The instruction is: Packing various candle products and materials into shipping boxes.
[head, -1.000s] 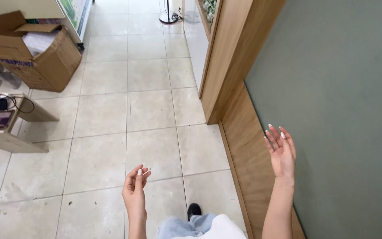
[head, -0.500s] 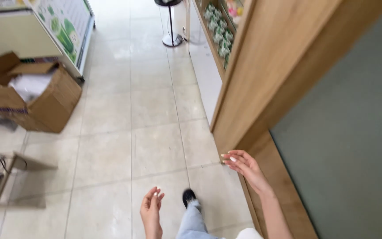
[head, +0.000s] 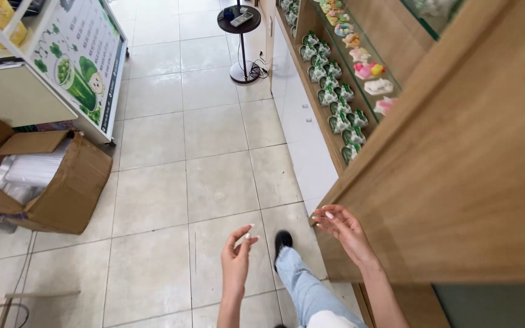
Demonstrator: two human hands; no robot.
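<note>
Overhead, both hands are empty: left hand (head: pixel 236 258) loosely curled above the beige tiled floor (head: pixel 214 182); right hand (head: pixel 341 228) open-fingered, just beside the wooden cabinet side panel (head: pixel 457 182). Walking appears underway, black shoe (head: pixel 282 241) forward; continuing calls for skirting the panel's near edge.

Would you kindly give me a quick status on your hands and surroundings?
Left hand open, holding nothing. Right hand open, beside the wooden panel. Cardboard box on the floor at left; small round table ahead.
</note>
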